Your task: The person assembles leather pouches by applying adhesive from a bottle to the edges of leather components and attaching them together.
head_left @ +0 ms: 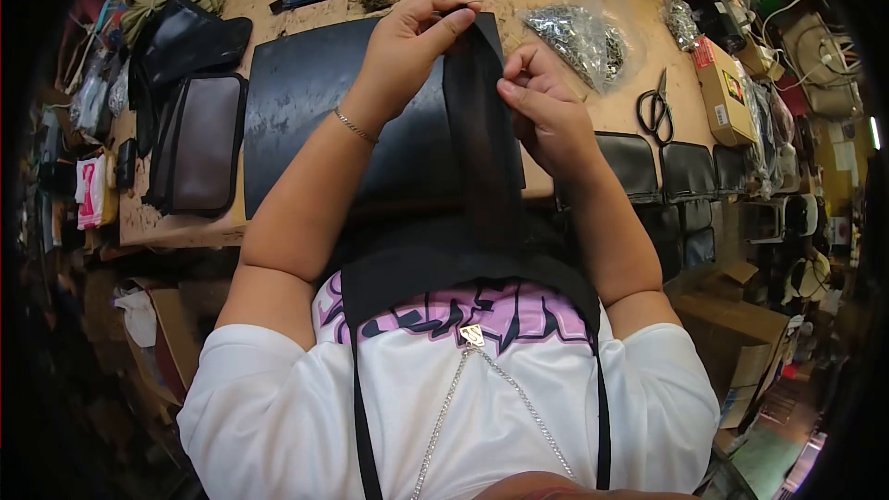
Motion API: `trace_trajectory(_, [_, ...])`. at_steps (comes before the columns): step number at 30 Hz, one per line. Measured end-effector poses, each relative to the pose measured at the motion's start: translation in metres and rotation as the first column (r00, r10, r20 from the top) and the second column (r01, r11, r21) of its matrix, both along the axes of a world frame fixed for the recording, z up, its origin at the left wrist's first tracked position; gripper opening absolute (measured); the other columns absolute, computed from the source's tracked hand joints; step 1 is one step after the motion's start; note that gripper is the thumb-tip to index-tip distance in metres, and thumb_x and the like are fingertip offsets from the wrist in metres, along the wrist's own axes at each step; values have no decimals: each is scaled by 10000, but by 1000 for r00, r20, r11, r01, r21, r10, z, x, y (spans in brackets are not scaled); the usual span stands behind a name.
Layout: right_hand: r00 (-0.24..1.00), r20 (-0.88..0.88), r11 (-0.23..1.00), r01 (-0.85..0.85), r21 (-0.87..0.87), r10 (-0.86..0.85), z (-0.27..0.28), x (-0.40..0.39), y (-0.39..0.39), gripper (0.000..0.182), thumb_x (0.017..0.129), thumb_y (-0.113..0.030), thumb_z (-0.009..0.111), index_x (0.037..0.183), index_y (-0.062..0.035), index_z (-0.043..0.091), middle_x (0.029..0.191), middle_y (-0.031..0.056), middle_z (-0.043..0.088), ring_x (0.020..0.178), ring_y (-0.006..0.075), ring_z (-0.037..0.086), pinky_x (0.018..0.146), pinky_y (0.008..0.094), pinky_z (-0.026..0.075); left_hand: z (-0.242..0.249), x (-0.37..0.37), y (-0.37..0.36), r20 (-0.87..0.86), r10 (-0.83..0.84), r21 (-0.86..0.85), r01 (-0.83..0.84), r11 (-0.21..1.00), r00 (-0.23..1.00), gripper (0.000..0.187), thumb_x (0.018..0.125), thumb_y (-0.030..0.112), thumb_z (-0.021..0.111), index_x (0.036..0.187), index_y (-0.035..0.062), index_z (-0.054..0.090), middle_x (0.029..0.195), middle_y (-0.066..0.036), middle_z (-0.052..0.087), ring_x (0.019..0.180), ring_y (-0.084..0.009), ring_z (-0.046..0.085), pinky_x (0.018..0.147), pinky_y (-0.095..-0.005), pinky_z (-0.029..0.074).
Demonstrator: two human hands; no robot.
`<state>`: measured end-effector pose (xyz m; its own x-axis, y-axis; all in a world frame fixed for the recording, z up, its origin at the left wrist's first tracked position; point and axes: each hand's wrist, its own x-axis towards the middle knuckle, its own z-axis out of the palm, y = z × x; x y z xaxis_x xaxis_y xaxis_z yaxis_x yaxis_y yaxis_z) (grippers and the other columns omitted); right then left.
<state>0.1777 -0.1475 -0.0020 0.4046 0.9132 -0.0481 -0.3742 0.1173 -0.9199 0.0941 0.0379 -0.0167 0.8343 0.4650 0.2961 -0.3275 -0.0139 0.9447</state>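
Pinched between thumb and fingers of my left hand (421, 42) is the top end of a long black strip (482, 120). The strip hangs down over a dark sheet (352, 111) on the table and reaches toward my apron. My right hand (546, 106) is beside the strip's right edge, its thumb and index finger pressed together. What those fingers hold, if anything, is too small to make out. The dark sheet lies flat, with part of it hidden behind my left forearm.
Black scissors (656, 111) and a bag of small metal parts (579, 42) lie to the right, near a cardboard box (724, 93). Black pouches (620, 165) line the right front edge. A brown-grey pouch (207, 143) and black pieces (194, 44) are at left.
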Motion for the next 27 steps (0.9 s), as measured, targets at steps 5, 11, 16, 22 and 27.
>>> trace_trajectory(5, [998,55,995,20,-95,-15,-1,-4,7,187,935,-72,543,1098,-115,461,855,-34,509,702,65,480,610,219,399,-19,1,6,-65,10,-40,-13,999,998,158,983,149,615,1115,77,665,1068,6,678,955,-66,627,831,-260,544])
trace_trajectory(11, [716,677,961,273,-46,-171,-18,17,30,397,815,-61,577,1195,-63,461,867,28,529,753,110,529,657,264,454,-24,1,8,-73,-20,38,22,999,997,151,995,135,593,1117,65,647,1029,6,657,921,-73,618,838,-257,550])
trace_trajectory(16, [534,843,956,278,-97,-70,-14,41,51,384,805,-95,639,1175,-36,558,878,74,588,756,170,571,694,311,485,-27,9,9,-55,-35,77,39,996,998,231,977,144,628,1189,57,601,1079,-32,633,968,-90,594,870,-260,513])
trace_trajectory(22, [452,871,911,412,-10,-195,-24,37,68,272,851,-111,644,1095,7,617,834,108,686,745,195,647,666,349,501,-34,14,10,-103,29,94,-19,995,994,375,934,119,665,1274,13,548,1163,-77,608,1066,-116,568,942,-263,466])
trace_trajectory(27, [659,676,900,436,13,-329,-33,27,79,189,916,-112,600,1024,40,626,782,115,685,684,140,635,618,301,486,-41,16,12,-78,14,92,-7,996,997,385,921,69,639,1294,7,564,1177,-54,618,1064,-112,578,943,-246,454])
